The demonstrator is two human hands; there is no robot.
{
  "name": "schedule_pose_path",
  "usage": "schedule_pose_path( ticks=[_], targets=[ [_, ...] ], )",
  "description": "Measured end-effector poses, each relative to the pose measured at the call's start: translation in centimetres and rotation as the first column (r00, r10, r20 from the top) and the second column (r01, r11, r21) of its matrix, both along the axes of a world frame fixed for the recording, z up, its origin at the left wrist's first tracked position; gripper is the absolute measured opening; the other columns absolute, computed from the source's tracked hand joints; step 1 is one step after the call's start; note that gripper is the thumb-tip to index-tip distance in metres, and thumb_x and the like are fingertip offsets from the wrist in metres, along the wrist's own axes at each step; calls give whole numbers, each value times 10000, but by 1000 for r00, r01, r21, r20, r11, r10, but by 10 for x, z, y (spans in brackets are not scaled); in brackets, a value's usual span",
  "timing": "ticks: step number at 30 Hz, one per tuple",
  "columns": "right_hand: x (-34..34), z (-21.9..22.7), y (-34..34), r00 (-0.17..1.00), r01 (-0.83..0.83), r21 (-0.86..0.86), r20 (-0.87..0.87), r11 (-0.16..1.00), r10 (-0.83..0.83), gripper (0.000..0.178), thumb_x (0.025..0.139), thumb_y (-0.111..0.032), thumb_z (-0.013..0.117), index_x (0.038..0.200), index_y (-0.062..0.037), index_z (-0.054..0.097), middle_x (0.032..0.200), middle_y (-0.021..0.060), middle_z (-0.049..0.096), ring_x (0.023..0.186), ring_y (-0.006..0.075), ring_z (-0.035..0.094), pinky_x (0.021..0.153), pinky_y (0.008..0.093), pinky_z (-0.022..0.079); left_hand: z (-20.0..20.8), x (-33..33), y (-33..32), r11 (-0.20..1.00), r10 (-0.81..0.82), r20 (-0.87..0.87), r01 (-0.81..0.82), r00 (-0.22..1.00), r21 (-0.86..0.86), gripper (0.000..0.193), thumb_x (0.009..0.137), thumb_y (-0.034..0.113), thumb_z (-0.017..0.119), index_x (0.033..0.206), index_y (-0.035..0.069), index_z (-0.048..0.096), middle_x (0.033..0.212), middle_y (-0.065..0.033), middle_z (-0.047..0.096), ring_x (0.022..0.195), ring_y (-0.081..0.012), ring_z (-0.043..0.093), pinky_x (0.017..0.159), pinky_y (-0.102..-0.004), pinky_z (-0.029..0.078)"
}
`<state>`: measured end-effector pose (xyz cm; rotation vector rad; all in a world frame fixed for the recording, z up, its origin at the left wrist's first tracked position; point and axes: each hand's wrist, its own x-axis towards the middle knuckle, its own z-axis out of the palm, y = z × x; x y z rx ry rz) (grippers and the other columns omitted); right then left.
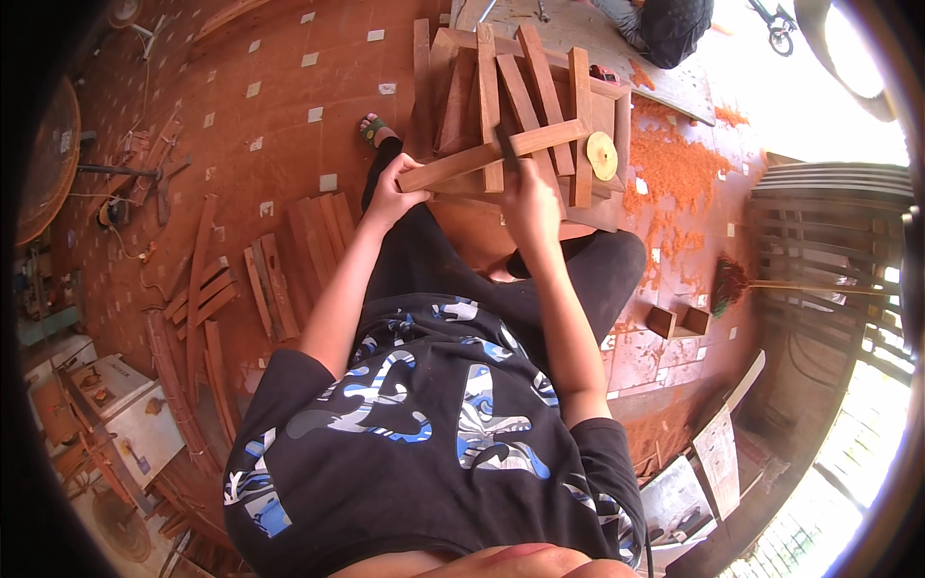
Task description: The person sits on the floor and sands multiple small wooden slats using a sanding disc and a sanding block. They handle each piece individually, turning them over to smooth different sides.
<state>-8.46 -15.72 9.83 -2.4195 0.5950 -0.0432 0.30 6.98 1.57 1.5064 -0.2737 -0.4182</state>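
My left hand [392, 197] is closed round the left end of a reddish wooden strip [458, 169], which slants up to the right. In my right hand [532, 204] is a dark, narrow flat tool [507, 146]; its exact kind does not show. That tool lies across the middle of the strip. Beneath the strip, several more wooden strips [489, 82] rest side by side across a wooden box-like support [607, 207]. A round yellow disc [601, 155] with a small centre spot sits at the support's right side, beside the strip's right end.
Cut wood pieces [323, 236] lie on the tiled floor at left. Orange shavings [679, 159] cover the floor at right, near a broom [732, 286] and a small wooden box piece [677, 322]. Another person [674, 34] is beside a board [694, 96] at the top. Slatted furniture [819, 222] stands far right.
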Motion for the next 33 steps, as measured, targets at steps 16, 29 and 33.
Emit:
schedule_pose_path(
  ticks=[16,29,33],
  targets=[
    [-10,-8,70,929,-364,-266,-38,892,368,341,835,-102,676,1118,-15,505,956,191,633,808,334,732,683,436,606,-27,4,3,989,-17,131,-2,991,151,408,689,-79,733,1032,72,572,998,-2,619,996,-100,594,900,-287,484],
    [-4,-14,-30,998,38,-125,51,991,-32,175,930,-65,531,1085,-2,477,992,276,663,902,477,678,760,566,550,-13,3,-1,989,23,107,-38,994,141,370,650,-32,727,985,35,586,951,-29,612,950,-128,586,893,-283,460],
    [-7,-20,-1,995,-64,-138,67,988,73,213,919,-78,535,1099,12,462,1004,291,643,872,486,677,735,557,563,-17,6,1,989,17,86,-30,996,143,388,642,-56,727,991,35,584,960,-35,614,966,-136,592,902,-289,467]
  ],
)
